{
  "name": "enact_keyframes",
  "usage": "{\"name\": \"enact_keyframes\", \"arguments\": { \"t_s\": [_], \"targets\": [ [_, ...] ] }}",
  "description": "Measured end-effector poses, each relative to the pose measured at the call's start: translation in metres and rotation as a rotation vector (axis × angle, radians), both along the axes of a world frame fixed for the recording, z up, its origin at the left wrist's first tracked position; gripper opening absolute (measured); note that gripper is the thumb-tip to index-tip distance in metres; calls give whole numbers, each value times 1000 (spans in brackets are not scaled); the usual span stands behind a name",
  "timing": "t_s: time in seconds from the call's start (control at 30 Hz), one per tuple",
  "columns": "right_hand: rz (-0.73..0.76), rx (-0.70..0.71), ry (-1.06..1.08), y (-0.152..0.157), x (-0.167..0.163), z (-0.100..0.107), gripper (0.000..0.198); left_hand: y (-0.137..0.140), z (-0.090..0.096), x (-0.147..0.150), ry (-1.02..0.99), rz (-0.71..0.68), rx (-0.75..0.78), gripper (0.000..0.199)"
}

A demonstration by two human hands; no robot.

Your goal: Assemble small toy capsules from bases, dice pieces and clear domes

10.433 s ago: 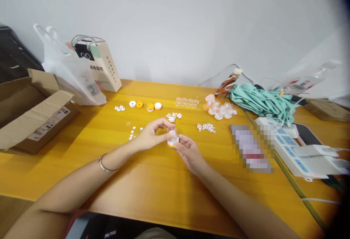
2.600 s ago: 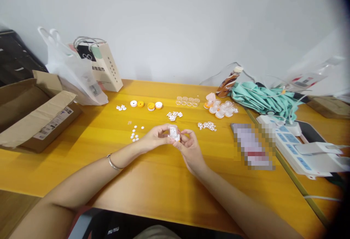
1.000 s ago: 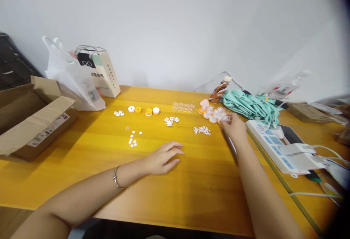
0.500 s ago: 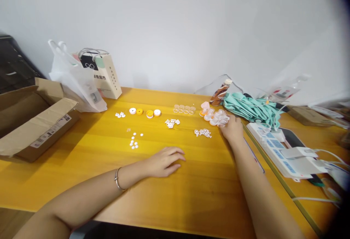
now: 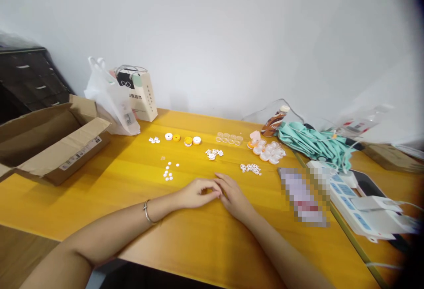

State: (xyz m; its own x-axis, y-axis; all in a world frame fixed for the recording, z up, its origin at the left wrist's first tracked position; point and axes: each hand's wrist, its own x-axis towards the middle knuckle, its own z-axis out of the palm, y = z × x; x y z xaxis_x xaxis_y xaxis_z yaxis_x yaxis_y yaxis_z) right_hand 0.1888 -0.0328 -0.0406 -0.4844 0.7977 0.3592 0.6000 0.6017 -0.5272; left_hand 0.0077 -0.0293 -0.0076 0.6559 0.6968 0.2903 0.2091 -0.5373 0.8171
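Note:
My left hand (image 5: 199, 193) rests low over the table, its fingers loosely curved and the thumb apart, with a bare gap between them. My right hand (image 5: 234, 197) meets it, fingers stretched out over the left fingertips, which are partly hidden. Nothing shows in either hand. Beyond them lie a pile of small white openwork pieces (image 5: 213, 154) and a second white openwork pile (image 5: 251, 169). Small white discs (image 5: 169, 172) are scattered to the left. Clear round cups (image 5: 228, 139) stand in rows farther back, beside a cluster of clear and orange pieces (image 5: 269, 151).
White and yellow round parts (image 5: 188, 141) stand at the back. At left are an open cardboard box (image 5: 79, 150), a plastic bag (image 5: 112, 103) and a paper bag (image 5: 145, 99). At right are a bottle (image 5: 274, 122), teal folded fabric (image 5: 311, 143), a pixelated flat object (image 5: 303, 198) and a power strip (image 5: 351, 205).
My right hand has left the clear and orange cluster and come left and nearer, to my left hand. The flat object at right is now uncovered. The camera view has shifted slightly.

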Motion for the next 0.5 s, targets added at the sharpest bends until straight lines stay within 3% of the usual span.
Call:
{"name": "enact_keyframes", "arguments": {
  "t_s": [0.13, 0.23, 0.3, 0.37, 0.5],
  "targets": [
    [21, -13, -19, 3, 4, 2, 34, 26, 25, -27, -158, 343, 37, 21],
    [27, -5, -25, 3, 4, 3, 35, 59, 36, -73, -164, 633, 240, 20],
    [29, -2, -42, 2, 4, 5, 35, 81, 33, -113, -110, 878, 326, 24],
    [26, -1, -69, 2, 3, 6, 34, 99, 21, -153, 81, 1067, 343, 30],
    [17, 6, -132, 2, 4, 7, 32, 119, -9, -207, 245, 1086, 259, 31]
  ]
}}
